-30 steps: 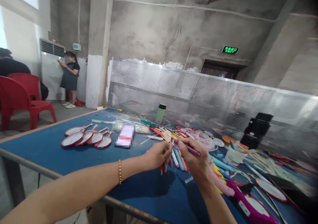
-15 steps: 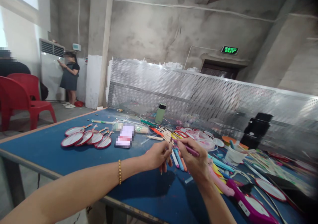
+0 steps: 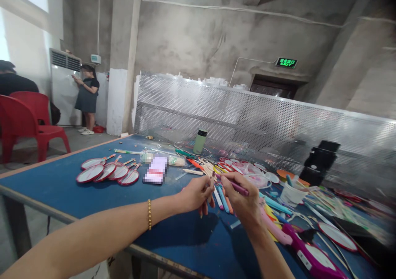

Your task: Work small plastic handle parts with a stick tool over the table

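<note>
Looks like wood in the stick (image 3: 213, 180), smooth plastic in the pen (image 3: 240, 188) and chairs (image 3: 19, 116) — perforated metal in the screen (image 3: 247, 107), rough concrete in the wall (image 3: 192, 39), matt on the table (image 3: 62, 190).

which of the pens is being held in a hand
The purple pen, gripped in the right hand. The white pen, blue pen and orange pen lie side by side on the table instead.

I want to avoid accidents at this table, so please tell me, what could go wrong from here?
The purple pen in the right hand might slip past the thin stick and mark the left hand holding that stick. The white cup stands to the right of the right hand, so a wide sweep might tip it.
</note>
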{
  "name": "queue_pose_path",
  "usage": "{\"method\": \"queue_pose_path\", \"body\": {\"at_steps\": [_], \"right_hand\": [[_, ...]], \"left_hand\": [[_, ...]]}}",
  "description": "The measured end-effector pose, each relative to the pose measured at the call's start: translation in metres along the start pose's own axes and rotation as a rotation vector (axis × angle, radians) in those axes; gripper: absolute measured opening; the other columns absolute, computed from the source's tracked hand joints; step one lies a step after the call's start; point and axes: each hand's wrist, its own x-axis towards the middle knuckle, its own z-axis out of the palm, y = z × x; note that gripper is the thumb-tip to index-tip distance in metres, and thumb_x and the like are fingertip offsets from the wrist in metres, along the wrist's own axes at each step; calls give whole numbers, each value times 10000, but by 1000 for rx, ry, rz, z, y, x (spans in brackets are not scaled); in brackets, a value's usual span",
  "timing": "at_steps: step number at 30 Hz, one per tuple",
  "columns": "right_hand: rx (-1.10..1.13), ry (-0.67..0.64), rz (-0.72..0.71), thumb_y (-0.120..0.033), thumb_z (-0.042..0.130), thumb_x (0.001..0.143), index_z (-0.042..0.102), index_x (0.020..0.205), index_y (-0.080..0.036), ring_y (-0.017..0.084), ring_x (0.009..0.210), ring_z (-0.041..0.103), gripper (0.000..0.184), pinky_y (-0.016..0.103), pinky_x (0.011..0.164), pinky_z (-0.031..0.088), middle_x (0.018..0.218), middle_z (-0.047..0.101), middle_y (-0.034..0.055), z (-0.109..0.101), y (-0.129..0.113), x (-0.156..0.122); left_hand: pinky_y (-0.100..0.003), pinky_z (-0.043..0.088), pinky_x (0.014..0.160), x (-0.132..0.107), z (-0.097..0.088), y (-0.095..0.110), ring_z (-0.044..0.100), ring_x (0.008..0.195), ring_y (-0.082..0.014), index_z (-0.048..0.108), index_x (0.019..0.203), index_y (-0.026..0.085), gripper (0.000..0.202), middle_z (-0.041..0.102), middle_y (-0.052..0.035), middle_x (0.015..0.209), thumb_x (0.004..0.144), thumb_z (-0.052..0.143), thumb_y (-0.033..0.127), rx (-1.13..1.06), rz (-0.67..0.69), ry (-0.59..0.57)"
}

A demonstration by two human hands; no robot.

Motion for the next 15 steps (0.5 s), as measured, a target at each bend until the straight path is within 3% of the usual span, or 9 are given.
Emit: {"method": "queue_pose_path", "body": {"at_steps": [15], "right_hand": [[1,-14,-18,-318,605,840,696,780,-192,136,522,580,167,230,475,446,575,621,0,-1,-2,0]], "left_hand": [[-176,418,340,0,0,0,522,356,-82,376,890,195,318,607,12,642,917,439,506,-4,-10,1]]}}
